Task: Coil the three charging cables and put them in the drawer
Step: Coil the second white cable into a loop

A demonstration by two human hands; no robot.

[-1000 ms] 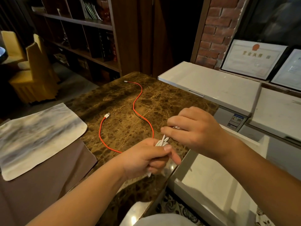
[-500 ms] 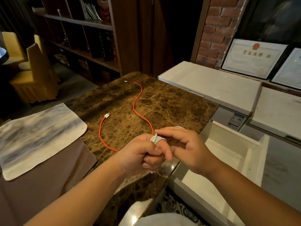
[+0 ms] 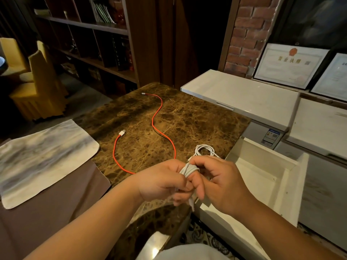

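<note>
My left hand (image 3: 161,182) grips a bundled white cable (image 3: 188,169), its wraps showing above my fingers and a plug end poking out below. My right hand (image 3: 219,182) pinches the same bundle from the right, thumb and fingers closed on the wraps. Just beyond my hands a second white cable (image 3: 204,150) lies coiled on the marble table (image 3: 187,117). A red cable (image 3: 159,117) snakes uncoiled across the table, one plug at the far end and one near the middle left. The white drawer (image 3: 262,177) stands open at the right, its inside bare where visible.
A grey-white cloth (image 3: 41,154) lies on a brown mat (image 3: 56,212) at the left. White chest units (image 3: 244,96) stand behind the drawer, framed certificates (image 3: 289,66) above them. Dark shelves and yellow chairs (image 3: 41,85) are in the background.
My right hand has come down from above the bundle and now closes on it beside my left hand. The second coiled white cable is now uncovered on the table behind my hands.
</note>
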